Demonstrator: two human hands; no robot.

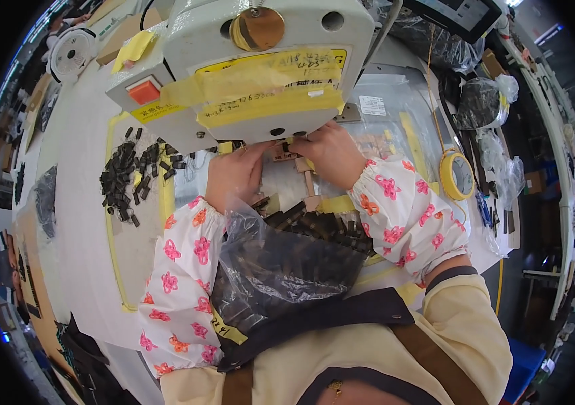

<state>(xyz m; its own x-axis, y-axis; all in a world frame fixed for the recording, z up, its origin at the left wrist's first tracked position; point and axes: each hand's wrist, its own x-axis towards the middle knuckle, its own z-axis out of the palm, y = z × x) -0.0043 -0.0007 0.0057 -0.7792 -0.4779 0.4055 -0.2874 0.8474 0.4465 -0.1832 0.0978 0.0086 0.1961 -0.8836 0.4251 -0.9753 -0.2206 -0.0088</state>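
My left hand (235, 174) and my right hand (330, 152) meet under the head of a white sewing machine (260, 61), fingertips together on a small dark strip (286, 150) at the needle area. Both forearms wear white sleeve covers with pink flowers. How each hand grips the strip is hidden by the machine head. A clear plastic bag (270, 263) full of short black strips lies between my forearms against my chest.
A pile of several black strips (129, 177) lies on the white table to the left. A yellow tape roll (458, 174) sits at the right. An orange switch (144, 92) is on the machine's left side. Plastic bags lie at the far right.
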